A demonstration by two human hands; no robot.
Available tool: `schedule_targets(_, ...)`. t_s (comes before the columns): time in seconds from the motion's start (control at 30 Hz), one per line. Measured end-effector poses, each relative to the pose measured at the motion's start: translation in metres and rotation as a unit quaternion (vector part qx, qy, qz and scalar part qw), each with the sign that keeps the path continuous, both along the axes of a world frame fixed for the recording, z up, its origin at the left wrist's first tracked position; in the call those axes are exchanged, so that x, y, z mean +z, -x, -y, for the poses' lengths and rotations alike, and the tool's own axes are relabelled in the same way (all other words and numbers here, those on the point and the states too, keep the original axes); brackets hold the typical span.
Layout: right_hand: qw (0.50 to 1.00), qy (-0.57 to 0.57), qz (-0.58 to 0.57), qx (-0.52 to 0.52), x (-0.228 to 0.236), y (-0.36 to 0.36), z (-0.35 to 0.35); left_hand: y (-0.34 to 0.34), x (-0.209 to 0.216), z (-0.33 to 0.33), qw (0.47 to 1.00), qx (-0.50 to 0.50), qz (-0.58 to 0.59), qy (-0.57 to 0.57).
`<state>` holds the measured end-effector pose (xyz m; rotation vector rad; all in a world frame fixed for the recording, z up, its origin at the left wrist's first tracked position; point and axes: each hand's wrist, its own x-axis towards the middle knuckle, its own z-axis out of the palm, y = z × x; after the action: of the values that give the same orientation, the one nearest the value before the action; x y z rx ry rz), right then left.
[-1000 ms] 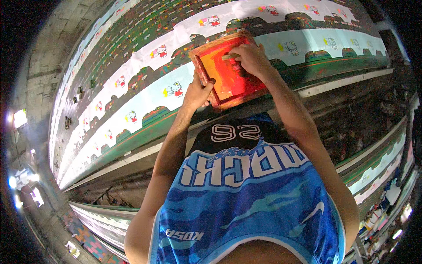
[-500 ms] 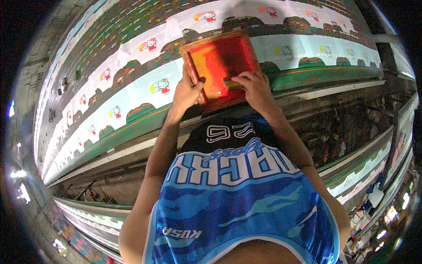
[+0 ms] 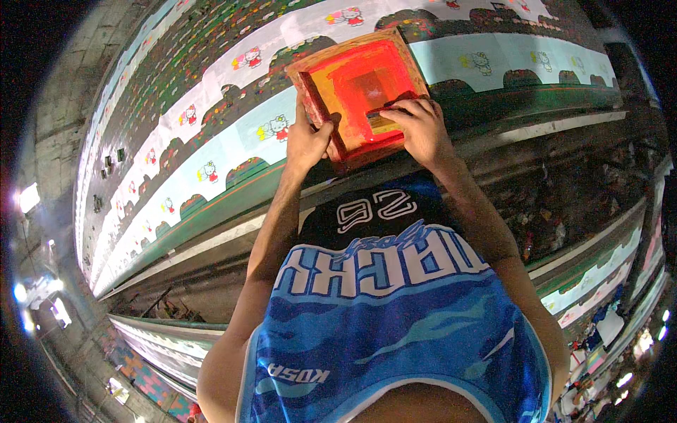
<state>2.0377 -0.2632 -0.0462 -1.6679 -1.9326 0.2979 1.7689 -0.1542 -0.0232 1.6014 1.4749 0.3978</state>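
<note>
Red-smeared wooden frame [image 3: 356, 79] at upper centre, left hand [image 3: 309, 143] clamped on its left edge, right hand [image 3: 424, 132] fingers pinched on a thin squeegee [image 3: 374, 113] inside. Under it, a long green table [image 3: 211, 204] carries pale printed panels [image 3: 236, 150] in rows; concrete floor [image 3: 67, 141] far left, bright lights [image 3: 21, 291] lower left.

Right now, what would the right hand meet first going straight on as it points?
Probably the frame's left side, across the red-smeared screen; depth is unclear, so the right hand might brush the screen first.
</note>
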Motion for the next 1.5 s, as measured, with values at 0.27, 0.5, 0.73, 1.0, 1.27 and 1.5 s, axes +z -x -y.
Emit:
schedule_targets(0.27,0.999,0.031,-0.003,-0.001,-0.017,-0.022,0.007,-0.006,-0.051,-0.008,0.994,-0.036,0.054,-0.085)
schedule_targets(0.5,0.996,0.081,0.021,0.008,-0.002,-0.026,0.006,-0.012,-0.054,-0.003,0.992,-0.002,0.128,-0.018)
schedule_targets(0.73,0.988,0.15,0.019,0.03,0.023,-0.036,-0.067,-0.017,-0.03,-0.002,0.998,0.009,0.06,0.017)
schedule_targets(1.0,0.984,0.174,-0.02,0.02,-0.002,-0.03,-0.111,-0.018,-0.024,-0.007,0.999,-0.027,0.033,0.007)
schedule_targets(1.27,0.998,0.053,-0.005,0.039,0.0,-0.032,-0.012,-0.014,-0.031,-0.004,1.0,-0.028,0.01,0.004)
schedule_targets(1.5,0.999,0.038,0.027,0.023,0.001,-0.032,-0.002,-0.02,-0.03,-0.003,1.0,-0.014,-0.019,-0.019)
